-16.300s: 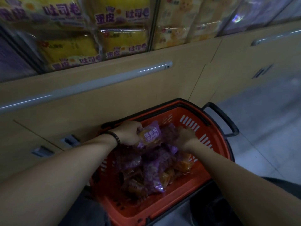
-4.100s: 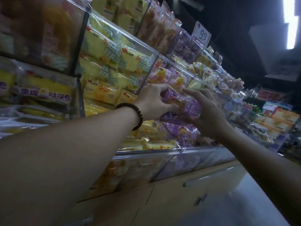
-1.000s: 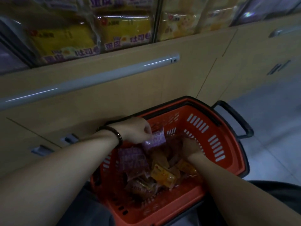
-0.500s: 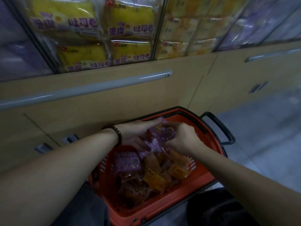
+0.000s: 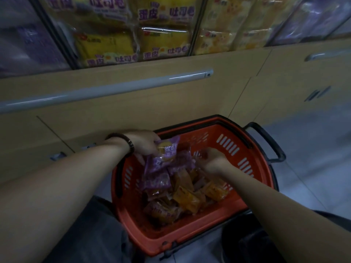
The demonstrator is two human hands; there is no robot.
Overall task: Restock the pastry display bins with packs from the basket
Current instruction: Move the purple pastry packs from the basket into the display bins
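The step in hand looks like picking packs out of the basket to carry up to the display bins (image 5: 196, 29). The bins are the biggest things here, high at the top of the view above a long wooden cupboard (image 5: 133, 103), so the packs have a climb ahead. I think it is best to take only as many as the hands can hold tight. It would also help to take one kind at a time, so they all go in the matching bin. The middle bin is stuffed with big yellow packs (image 5: 106, 46). The one beside it holds paler packs. The bins at the far left and far right look purple inside, but they are too blurry to be sure. The red basket (image 5: 209, 132) sits low down, close against the cupboard, and its black handle (image 5: 269, 143) sticks out on the right. Inside is a heap of small packs, with purple packs (image 5: 157, 179) on the left and orange packs (image 5: 186, 201) in the middle and on the right. The left hand (image 5: 144, 143) grips a purple pack (image 5: 168, 149), lifted a little above the heap near the back rim. The right hand (image 5: 212, 158) is down among the packs with bent fingers, and I cannot tell if it holds one. The wrappers look thin and slippery, so a soft squeeze should keep the cakes from squashing.
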